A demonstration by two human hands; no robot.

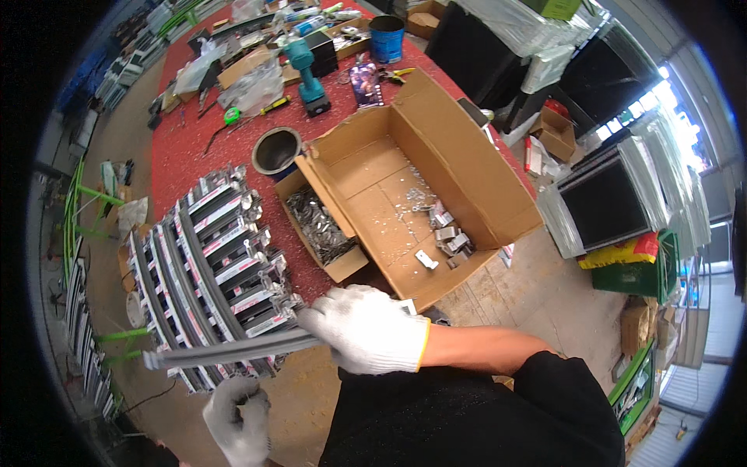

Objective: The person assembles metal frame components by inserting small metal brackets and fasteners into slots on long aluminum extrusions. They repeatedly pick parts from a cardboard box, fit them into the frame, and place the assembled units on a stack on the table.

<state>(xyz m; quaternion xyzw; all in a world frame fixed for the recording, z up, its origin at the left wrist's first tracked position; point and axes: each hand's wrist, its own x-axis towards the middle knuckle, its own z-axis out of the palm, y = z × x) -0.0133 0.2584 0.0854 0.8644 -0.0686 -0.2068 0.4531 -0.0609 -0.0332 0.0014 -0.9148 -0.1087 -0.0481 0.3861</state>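
My right hand (366, 328), in a white knit glove, is closed around one end of a long grey metal strip (233, 352). The strip reaches left across the near edge of a stack of similar strips (191, 253) with white-and-pink labels and metal end fittings. Below the strip, apart from it, is my left hand (238, 420), also gloved. Its fingers are curled together; whatever they hold, if anything, is hidden. Just beyond my right hand stands a large open cardboard box (366, 167) with several small metal brackets (453, 241) inside. A smaller box (347, 266) full of metal clips adjoins it.
On the red table (183, 148) stand a dark round container (277, 151), a teal cordless drill (308, 82) and a blue can (387, 39). A green tape measure (232, 116) lies near plastic bags. Wrapped panels (607, 202) lean at the right, beside a green bin (634, 276).
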